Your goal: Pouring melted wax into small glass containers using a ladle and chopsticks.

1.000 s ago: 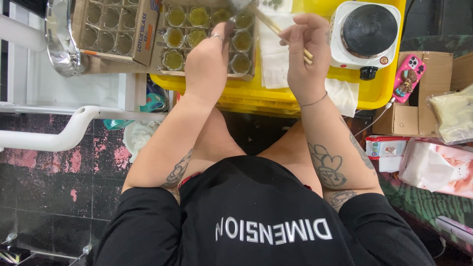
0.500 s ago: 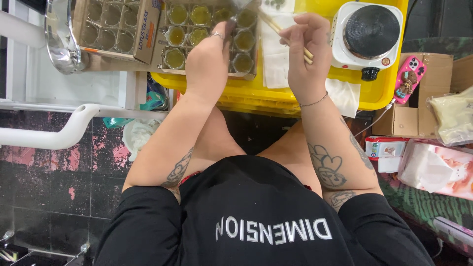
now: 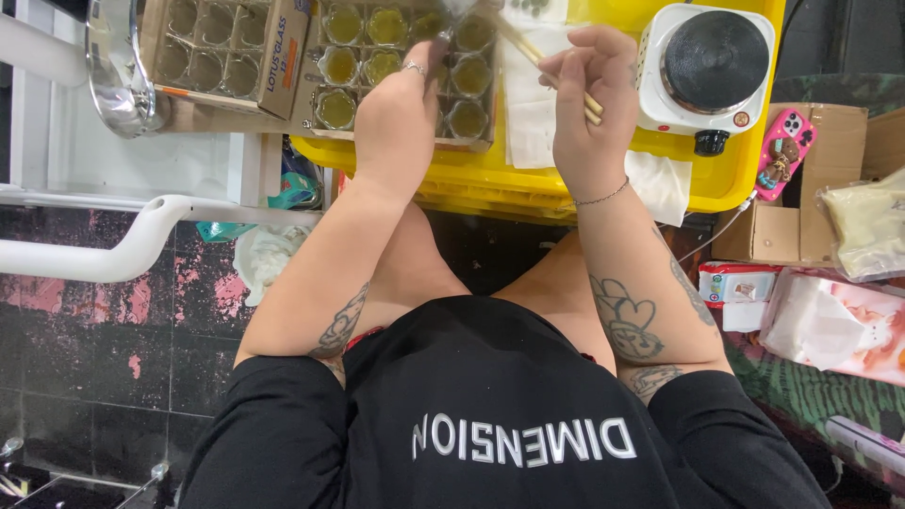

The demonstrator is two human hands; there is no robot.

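Observation:
My left hand (image 3: 401, 123) is closed around a thin dark handle (image 3: 441, 40) that runs up to a metal vessel at the top edge. It hovers over a cardboard tray of small glasses (image 3: 396, 66), which hold a yellowish liquid. My right hand (image 3: 589, 108) grips a pair of wooden sticks (image 3: 528, 47) that point up and left over white paper (image 3: 530, 113). The tray stands on a yellow table (image 3: 566, 193). What is in the vessel is hidden.
A white electric hot plate (image 3: 707, 66) stands at the table's right end. A second box of empty glasses (image 3: 217, 52) and a steel pot (image 3: 118, 75) lie to the left. On the right are a pink-cased phone (image 3: 782, 151) on a cardboard box (image 3: 830, 188) and plastic bags (image 3: 839, 320).

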